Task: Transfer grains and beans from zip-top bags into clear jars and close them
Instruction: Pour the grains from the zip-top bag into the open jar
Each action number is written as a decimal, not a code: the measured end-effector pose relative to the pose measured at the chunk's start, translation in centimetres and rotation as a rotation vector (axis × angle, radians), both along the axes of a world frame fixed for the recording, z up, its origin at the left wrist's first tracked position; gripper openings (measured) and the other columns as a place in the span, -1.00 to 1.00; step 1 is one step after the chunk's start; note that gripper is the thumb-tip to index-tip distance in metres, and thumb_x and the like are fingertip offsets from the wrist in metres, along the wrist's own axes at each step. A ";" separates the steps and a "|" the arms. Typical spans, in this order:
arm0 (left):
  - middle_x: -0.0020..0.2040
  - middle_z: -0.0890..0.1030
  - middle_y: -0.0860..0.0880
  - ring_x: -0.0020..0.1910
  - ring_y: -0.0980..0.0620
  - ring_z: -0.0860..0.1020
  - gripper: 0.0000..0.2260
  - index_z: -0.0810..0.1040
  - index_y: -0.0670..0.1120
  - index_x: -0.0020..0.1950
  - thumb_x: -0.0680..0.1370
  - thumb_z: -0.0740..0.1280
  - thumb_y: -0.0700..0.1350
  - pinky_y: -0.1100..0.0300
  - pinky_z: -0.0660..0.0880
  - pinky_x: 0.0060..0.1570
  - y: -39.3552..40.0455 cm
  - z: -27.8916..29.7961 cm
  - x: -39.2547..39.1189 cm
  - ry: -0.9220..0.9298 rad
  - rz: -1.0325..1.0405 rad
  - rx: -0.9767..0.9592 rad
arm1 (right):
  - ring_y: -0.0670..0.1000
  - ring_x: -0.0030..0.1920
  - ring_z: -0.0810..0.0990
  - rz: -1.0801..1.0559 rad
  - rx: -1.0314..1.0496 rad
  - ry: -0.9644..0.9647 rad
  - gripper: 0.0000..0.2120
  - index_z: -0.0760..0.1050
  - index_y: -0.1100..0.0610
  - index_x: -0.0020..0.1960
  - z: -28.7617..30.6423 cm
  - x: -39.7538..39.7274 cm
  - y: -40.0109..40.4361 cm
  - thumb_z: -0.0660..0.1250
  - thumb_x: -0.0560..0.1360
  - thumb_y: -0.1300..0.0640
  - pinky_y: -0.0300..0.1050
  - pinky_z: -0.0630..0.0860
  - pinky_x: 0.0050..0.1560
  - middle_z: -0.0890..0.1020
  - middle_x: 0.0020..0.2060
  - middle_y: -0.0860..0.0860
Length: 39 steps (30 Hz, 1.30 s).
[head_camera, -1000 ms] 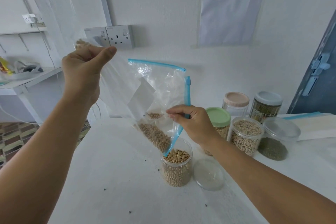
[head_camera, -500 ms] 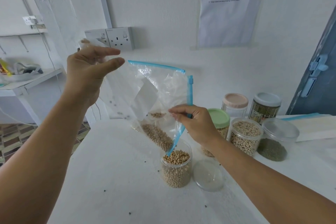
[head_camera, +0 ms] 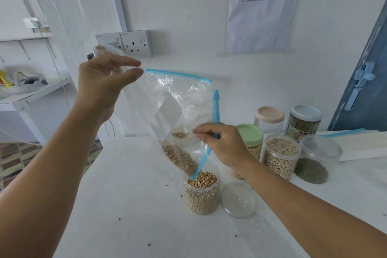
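Beans (head_camera: 202, 181) nearly fill the open jar (head_camera: 202, 199) beside its lid (head_camera: 238, 203). Above it, the limp, slippery bag (head_camera: 178, 115) hangs tilted; right hand (head_camera: 222, 144) pinches its zip edge, left hand (head_camera: 104, 81) loosely pinches the upper corner, the likeliest slip.

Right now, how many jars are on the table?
6: the open soybean jar under the bag, the green-lidded jar, pink-lidded jar, grey-lidded jar, open bean jar, and clear-lidded jar. Others may be hidden.
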<state>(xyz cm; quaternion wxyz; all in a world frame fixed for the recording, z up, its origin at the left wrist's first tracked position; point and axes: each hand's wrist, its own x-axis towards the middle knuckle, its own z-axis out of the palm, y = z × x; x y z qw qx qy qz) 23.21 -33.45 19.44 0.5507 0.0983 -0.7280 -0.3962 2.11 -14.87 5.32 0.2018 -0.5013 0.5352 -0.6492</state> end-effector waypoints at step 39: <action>-0.03 0.59 -0.26 0.04 -0.12 0.48 -0.82 0.78 0.21 -0.08 0.43 0.61 -0.07 0.09 0.48 0.07 2.3 1.5 -1.3 -0.069 0.057 -0.123 | -0.02 0.08 0.70 0.002 0.023 0.006 -0.85 0.74 0.09 0.04 -0.9 -0.5 0.6 0.50 0.53 0.29 -0.17 0.63 0.15 0.71 0.05 -0.07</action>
